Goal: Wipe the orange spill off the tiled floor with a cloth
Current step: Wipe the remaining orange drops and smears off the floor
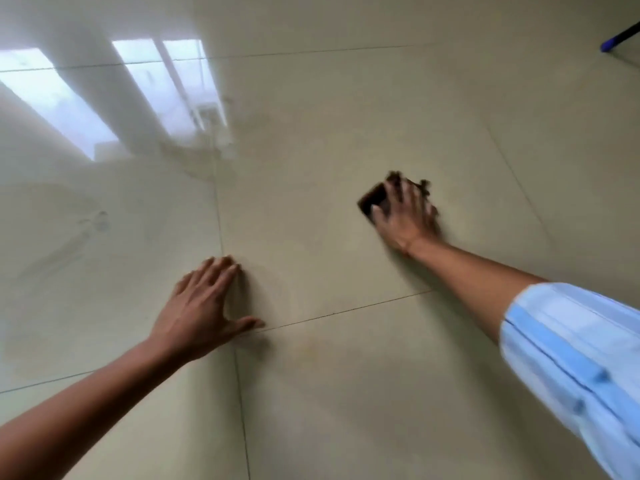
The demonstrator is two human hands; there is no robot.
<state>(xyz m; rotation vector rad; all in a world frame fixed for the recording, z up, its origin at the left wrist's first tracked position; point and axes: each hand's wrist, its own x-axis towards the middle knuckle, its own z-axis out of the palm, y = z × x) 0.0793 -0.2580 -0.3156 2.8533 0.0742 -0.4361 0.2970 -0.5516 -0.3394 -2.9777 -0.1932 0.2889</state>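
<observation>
My right hand (407, 216) lies flat with spread fingers on a dark brown cloth (374, 199), pressing it against the glossy beige tiled floor (311, 150). The hand and cloth are blurred. Most of the cloth is hidden under the hand; dark edges show at its left and top. My left hand (204, 303) rests flat on the floor nearer to me, fingers straight, thumb spread, beside a grout line. A very faint yellowish tint (311, 348) marks the tile just in front of my left hand. No clear orange spill shows.
Window reflections (166, 88) and faint wet smears (207, 157) lie on the tiles at the far left. A blue and black handle tip (620, 38) pokes in at the top right corner. My light blue striped sleeve (581, 362) fills the lower right.
</observation>
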